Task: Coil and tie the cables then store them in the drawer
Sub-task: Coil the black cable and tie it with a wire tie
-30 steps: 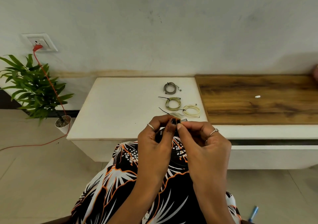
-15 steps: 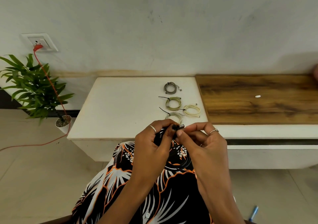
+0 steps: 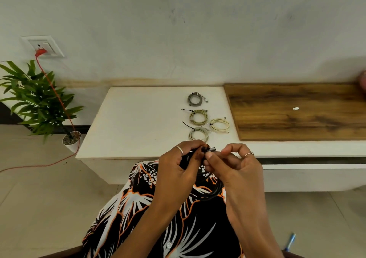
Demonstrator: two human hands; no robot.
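black cable (image 3: pixel 213 191) loops low over the lap, a dark coil hanging between both hands, just off the near edge of the white desk (image 3: pixel 138 123). left hand (image 3: pixel 178 170) grips the top of the coil, fingers curled round the bundled strands, a ring showing on one finger. right hand (image 3: pixel 235 168) sits close beside it, thumb and forefinger pinching near the small metal plug (image 3: pixel 212 149) that pokes up between the two hands; whether the pinch is on the plug itself or on a tie is hard to tell from here. hands are almost touching at the fingertips.

up on the desk, four coiled cables lie tied and flat: a grey coil (image 3: pixel 195 99) furthest back, an olive coil (image 3: pixel 198 116) in front of it, a cream coil (image 3: pixel 219 125) to the right, and a pale coil (image 3: pixel 199 134) nearest the hands. black tie ends stick out to the left from some of them. a wooden panel (image 3: pixel 297 111) covers the right part of the desk, with a small white piece (image 3: pixel 295 108) lying on it. a slightly open drawer (image 3: pixel 313 170) shows below the desk's front edge on the right.

over on the left, a potted plant (image 3: pixel 37 101) stands on the floor, an orange cord (image 3: pixel 57 99) running from the wall socket (image 3: pixel 42 46).
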